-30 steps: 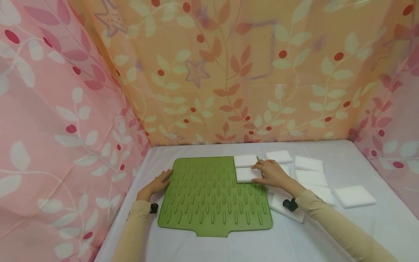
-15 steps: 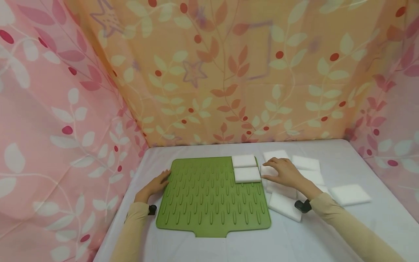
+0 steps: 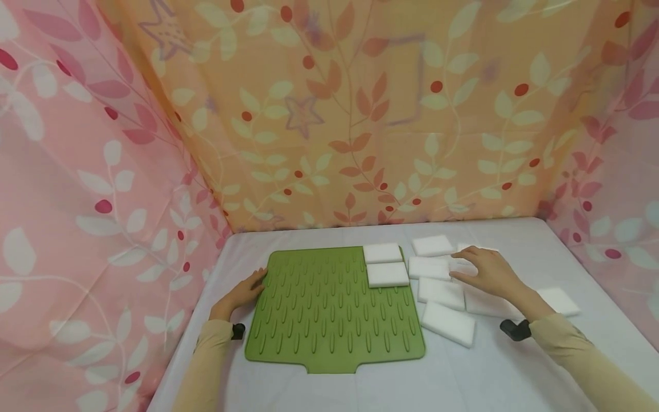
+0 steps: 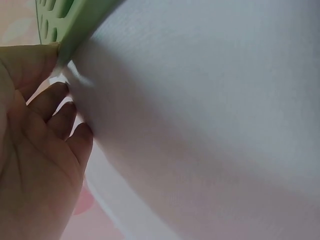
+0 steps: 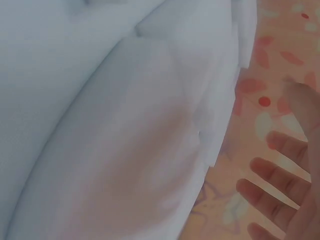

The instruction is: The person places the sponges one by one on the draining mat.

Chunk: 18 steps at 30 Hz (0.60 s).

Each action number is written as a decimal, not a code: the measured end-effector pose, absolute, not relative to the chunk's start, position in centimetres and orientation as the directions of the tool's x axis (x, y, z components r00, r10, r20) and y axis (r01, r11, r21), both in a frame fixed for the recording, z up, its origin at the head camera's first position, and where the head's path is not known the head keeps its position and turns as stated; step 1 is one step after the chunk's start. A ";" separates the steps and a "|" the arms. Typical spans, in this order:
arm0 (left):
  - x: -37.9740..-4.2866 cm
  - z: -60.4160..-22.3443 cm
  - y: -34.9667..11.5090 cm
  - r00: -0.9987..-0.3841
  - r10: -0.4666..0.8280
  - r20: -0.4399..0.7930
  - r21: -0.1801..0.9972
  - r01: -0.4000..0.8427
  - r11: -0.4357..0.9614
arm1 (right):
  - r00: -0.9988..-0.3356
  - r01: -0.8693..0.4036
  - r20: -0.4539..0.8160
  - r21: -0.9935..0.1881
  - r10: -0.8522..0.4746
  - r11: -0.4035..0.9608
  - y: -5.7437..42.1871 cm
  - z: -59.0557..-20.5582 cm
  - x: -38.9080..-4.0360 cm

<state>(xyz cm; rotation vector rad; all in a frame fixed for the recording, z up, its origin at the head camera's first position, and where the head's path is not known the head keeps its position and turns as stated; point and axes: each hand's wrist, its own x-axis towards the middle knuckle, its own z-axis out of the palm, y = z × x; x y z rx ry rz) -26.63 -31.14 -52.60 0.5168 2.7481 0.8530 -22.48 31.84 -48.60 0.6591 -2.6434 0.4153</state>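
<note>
A green mat (image 3: 329,320) with raised ridges and a front tab lies on the white table. Two white rectangular sponges (image 3: 387,274) sit one behind the other at its back right corner. My left hand (image 3: 244,290) rests at the mat's left edge; in the left wrist view the thumb (image 4: 37,60) touches that edge. Over the loose sponges right of the mat is my right hand (image 3: 489,274), fingers spread apart and holding nothing. It partly hides the sponges beneath it. The right wrist view shows its fingers (image 5: 280,180) apart from the white sponges (image 5: 150,150) below.
Several loose sponges (image 3: 449,324) lie close together beside the mat's right edge, with another sponge (image 3: 558,300) farther right. The table (image 3: 391,389) is enclosed by a floral orange curtain (image 3: 329,143) behind and a pink curtain (image 3: 103,257) on the left.
My right hand has let go of the front sponge on the mat and moved right, over the loose sponges. The left hand stays at the mat's edge.
</note>
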 end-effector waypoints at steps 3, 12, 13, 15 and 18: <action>-26.6 -52.6 -31.2 -0.912 0.399 -0.097 0.580 0.274 0.767 | -0.817 -0.492 0.437 -0.186 -0.376 0.851 33.1 -48.6 -22.0; -26.4 -52.6 -31.1 -0.913 0.396 -0.102 0.596 0.263 0.758 | -0.865 -0.424 0.380 -0.201 -0.329 0.883 36.4 -48.9 -20.2; -26.4 -52.6 -31.1 -0.913 0.395 -0.101 0.595 0.263 0.759 | -0.872 -0.413 0.372 -0.206 -0.319 0.887 36.7 -49.0 -20.0; -26.4 -52.6 -31.1 -0.912 0.398 -0.098 0.593 0.267 0.759 | -0.883 -0.393 0.358 -0.212 -0.304 0.895 37.5 -49.2 -19.7; -26.4 -52.6 -31.0 -0.912 0.398 -0.102 0.601 0.262 0.755 | -0.899 -0.363 0.338 -0.219 -0.278 0.906 38.6 -49.5 -19.2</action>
